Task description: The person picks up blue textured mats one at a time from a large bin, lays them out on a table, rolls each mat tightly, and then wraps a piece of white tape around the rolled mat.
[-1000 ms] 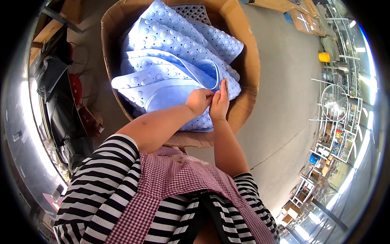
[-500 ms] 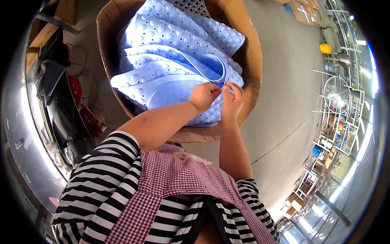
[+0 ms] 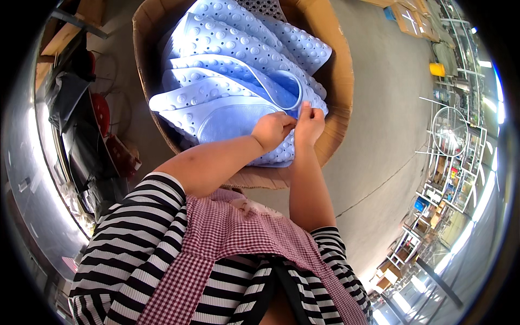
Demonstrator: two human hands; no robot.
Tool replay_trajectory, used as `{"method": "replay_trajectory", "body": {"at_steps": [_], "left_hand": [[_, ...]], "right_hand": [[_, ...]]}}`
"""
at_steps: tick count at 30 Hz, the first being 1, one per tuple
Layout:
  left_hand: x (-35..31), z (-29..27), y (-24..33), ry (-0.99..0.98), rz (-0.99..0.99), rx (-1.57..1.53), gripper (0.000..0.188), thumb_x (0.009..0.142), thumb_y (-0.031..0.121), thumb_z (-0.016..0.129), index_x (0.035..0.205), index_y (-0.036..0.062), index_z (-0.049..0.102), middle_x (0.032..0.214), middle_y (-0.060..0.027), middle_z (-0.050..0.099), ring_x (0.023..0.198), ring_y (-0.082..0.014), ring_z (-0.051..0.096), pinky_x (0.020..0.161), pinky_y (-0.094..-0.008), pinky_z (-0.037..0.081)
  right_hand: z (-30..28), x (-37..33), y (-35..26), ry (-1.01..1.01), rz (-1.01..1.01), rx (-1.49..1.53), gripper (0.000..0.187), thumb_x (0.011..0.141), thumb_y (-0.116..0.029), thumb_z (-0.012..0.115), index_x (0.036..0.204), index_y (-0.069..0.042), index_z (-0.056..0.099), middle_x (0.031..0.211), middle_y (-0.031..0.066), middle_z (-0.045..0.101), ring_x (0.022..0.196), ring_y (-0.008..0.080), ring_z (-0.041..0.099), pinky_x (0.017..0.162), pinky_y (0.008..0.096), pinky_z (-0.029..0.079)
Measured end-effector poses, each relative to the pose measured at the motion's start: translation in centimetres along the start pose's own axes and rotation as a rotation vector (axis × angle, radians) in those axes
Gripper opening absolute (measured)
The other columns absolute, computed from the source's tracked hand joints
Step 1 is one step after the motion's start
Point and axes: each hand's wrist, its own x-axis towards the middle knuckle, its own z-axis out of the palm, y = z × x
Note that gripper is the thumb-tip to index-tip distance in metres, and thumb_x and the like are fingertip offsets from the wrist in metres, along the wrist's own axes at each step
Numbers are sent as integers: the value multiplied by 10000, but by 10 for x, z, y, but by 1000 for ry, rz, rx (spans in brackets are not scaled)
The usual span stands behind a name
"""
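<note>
Several light-blue rubber bath mats (image 3: 227, 46), dotted with round bumps and small holes, lie folded and curled in a large cardboard box (image 3: 340, 103). The top bath mat (image 3: 230, 123) has a smooth oval panel, and its right edge curls up in a loop. My left hand (image 3: 272, 131) is closed in a pinch at that right edge, just below the loop. Beside it, my right hand (image 3: 310, 124) pinches the same edge with its fingertips. The fingertips nearly meet, and whatever small part sits between them is hidden.
A grey perforated mat (image 3: 264, 7) shows at the box's far side. Left of the box are black sheeting (image 3: 81, 130) and red round seats (image 3: 101, 114). Across the concrete floor (image 3: 387, 108) at right stand a fan (image 3: 450, 132), a yellow bucket (image 3: 436, 69) and cartons (image 3: 406, 20).
My right hand's fingers have drawn closer together and shifted slightly up along the mat's edge. My left hand stays nearly in place. The whole view has shifted a little.
</note>
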Motion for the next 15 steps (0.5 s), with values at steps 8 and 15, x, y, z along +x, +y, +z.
{"method": "replay_trajectory", "body": {"at_steps": [8,15], "left_hand": [[3,1,1,70,41,23,150,895,103,696,1030,84,757,866,-151,664,806,-368,647,720,-440,527],[5,4,-2,36,101,79,178,896,104,696,1066,106,747,811,-140,628,784,-359,635,700,-449,524]], "right_hand": [[-26,-15,-1,-169,261,598,167,986,-134,654,1016,30,643,874,55,648,761,123,630,711,239,542],[-28,-22,-9,-142,275,529,144,896,6,700,1029,34,653,914,65,671,807,130,632,740,248,521]]}}
